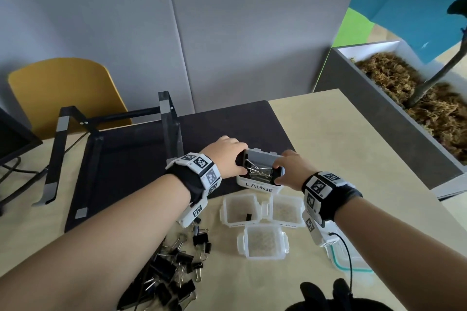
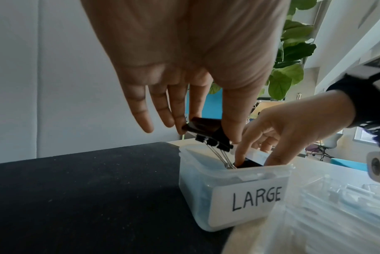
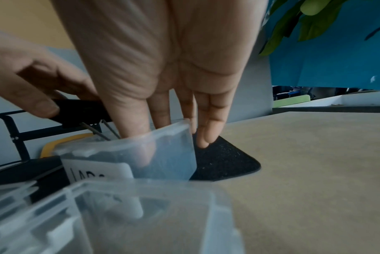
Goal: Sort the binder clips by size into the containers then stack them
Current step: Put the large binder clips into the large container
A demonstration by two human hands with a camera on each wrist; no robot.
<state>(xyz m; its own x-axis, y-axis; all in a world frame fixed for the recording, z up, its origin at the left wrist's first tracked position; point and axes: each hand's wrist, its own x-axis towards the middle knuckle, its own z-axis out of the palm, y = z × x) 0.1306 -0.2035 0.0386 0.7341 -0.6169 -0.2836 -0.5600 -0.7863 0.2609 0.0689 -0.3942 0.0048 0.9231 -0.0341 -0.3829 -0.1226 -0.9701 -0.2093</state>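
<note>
The clear container labelled LARGE (image 1: 259, 185) stands on the edge of a black mat (image 1: 227, 129). My left hand (image 1: 240, 159) pinches a large black binder clip (image 2: 206, 131) at the container's left rim, its wire handles pointing down inside. My right hand (image 1: 278, 174) reaches in from the right and pinches a second large black clip (image 2: 249, 164) low in the container. In the right wrist view the little finger (image 3: 206, 137) hangs outside the container wall (image 3: 169, 154). A pile of loose black clips (image 1: 174, 272) lies near my left forearm.
Three small clear containers (image 1: 262, 242) sit in front of the LARGE one; one (image 1: 240, 209) holds a small black clip. A teal-rimmed lid (image 1: 353, 265) lies under my right wrist. A black laptop stand (image 1: 113, 134) is at left, a planter (image 1: 404, 113) at right.
</note>
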